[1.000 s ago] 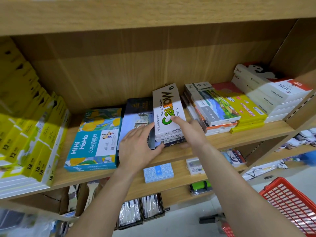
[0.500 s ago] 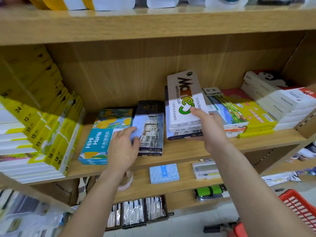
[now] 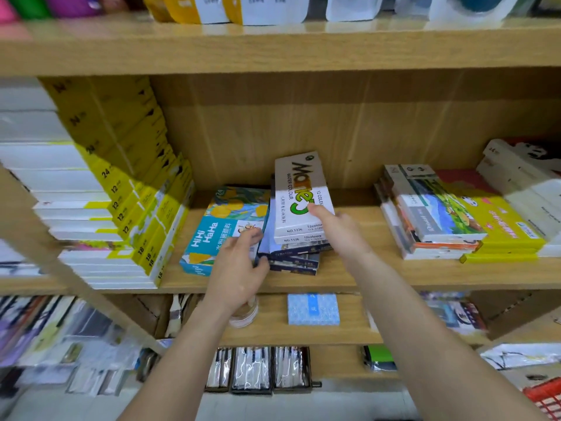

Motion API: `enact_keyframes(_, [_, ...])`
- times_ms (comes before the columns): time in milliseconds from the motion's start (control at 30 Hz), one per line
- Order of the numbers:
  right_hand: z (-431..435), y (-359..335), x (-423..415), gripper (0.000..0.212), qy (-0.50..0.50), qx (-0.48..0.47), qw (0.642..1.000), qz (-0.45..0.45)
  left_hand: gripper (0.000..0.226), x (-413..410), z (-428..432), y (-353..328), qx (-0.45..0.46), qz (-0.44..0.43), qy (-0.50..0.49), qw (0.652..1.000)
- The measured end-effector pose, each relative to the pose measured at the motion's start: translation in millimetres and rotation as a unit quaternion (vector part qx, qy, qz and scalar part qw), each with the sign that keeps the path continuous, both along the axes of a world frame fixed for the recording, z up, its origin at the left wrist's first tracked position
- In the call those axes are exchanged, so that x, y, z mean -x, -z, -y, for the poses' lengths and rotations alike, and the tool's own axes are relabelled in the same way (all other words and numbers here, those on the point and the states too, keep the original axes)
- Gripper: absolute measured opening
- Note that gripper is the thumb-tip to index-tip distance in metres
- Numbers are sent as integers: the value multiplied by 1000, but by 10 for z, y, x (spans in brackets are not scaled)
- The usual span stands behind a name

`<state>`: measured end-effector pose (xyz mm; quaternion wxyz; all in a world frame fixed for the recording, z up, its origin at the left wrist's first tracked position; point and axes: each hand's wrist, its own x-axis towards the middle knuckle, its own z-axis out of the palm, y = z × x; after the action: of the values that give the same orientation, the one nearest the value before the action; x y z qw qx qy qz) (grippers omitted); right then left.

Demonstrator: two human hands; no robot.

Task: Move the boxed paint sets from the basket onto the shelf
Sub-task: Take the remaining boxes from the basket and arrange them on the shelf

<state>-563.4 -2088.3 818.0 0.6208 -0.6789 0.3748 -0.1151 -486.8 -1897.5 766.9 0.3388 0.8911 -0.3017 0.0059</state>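
A white "Marie's" watercolour box [image 3: 299,196] tops a small pile on the middle shelf [image 3: 358,268], resting on a like white box and several dark blue boxes [image 3: 296,258]. My right hand [image 3: 337,230] grips the white boxes from the right, forefinger pressed on the top lid. My left hand [image 3: 239,265] holds the left front corner of the dark blue boxes, thumb low and fingers on top. Just left lies a teal "HiHi HaHa" paint box [image 3: 218,229]. A corner of the red basket [image 3: 546,396] shows at the bottom right.
Tall stacks of yellow and white boxes [image 3: 130,208] fill the shelf's left end. Landscape-printed, yellow and white sets [image 3: 449,214] are piled at the right. Bare shelf board lies between the middle pile and the right piles. A lower shelf holds a small blue box [image 3: 312,308].
My right hand has carried the white boxes left and set them on top of the dark blue boxes. My left hand has shifted to that pile's left corner. The view has risen.
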Motion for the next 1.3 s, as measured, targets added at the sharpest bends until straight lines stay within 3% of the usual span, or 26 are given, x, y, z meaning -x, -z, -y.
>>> enact_keyframes(167, [45, 100, 61, 54, -18, 63, 998, -8, 69, -37, 1, 16, -23, 7, 0, 1000])
enact_keyframes(400, [147, 320, 276, 30, -27, -8, 998, 52, 64, -11, 105, -24, -77, 35, 13, 996])
enact_keyframes(600, [278, 396, 389, 20, 4, -4, 996, 94, 63, 165, 248, -36, -56, 42, 29, 997])
enact_keyframes(733, [257, 401, 396, 19, -14, 22, 995, 99, 71, 265, 347, -66, -95, 43, 30, 994])
enact_keyframes(900, [197, 364, 475, 49, 3, 68, 995, 77, 65, 301, 443, -58, -50, -28, 35, 998])
enact_keyframes(1133, [267, 416, 860, 49, 80, 150, 984, 63, 67, 485, 666, -17, 22, -76, 104, 991])
enact_keyframes(1300, [626, 359, 939, 41, 123, 115, 984, 59, 64, 577, 1076, -48, 26, -93, 119, 988])
